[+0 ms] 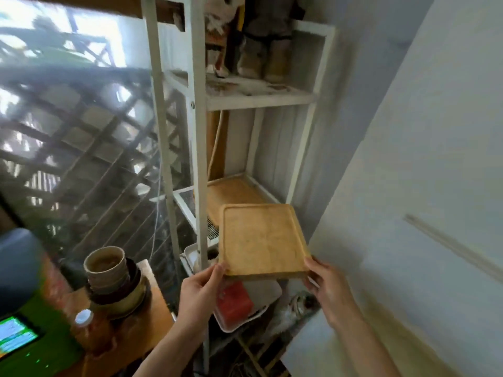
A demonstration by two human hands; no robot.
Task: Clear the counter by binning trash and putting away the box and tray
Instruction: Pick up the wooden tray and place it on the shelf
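Observation:
I hold a square wooden tray [261,240] with a raised rim, flat and level, in front of a white shelf unit [200,164]. My left hand [201,292] grips its near left corner and my right hand [326,287] grips its near right corner. The tray hovers just in front of the middle shelf, where another wooden tray [231,191] lies flat on the mesh shelf.
A stack of bowls [111,278] and a bottle with a white cap [84,322] stand on the wooden counter [152,317] at the left. Below the tray sits a white container with a red packet [234,303]. A white wall [422,186] stands close on the right; figurines [245,36] fill the upper shelf.

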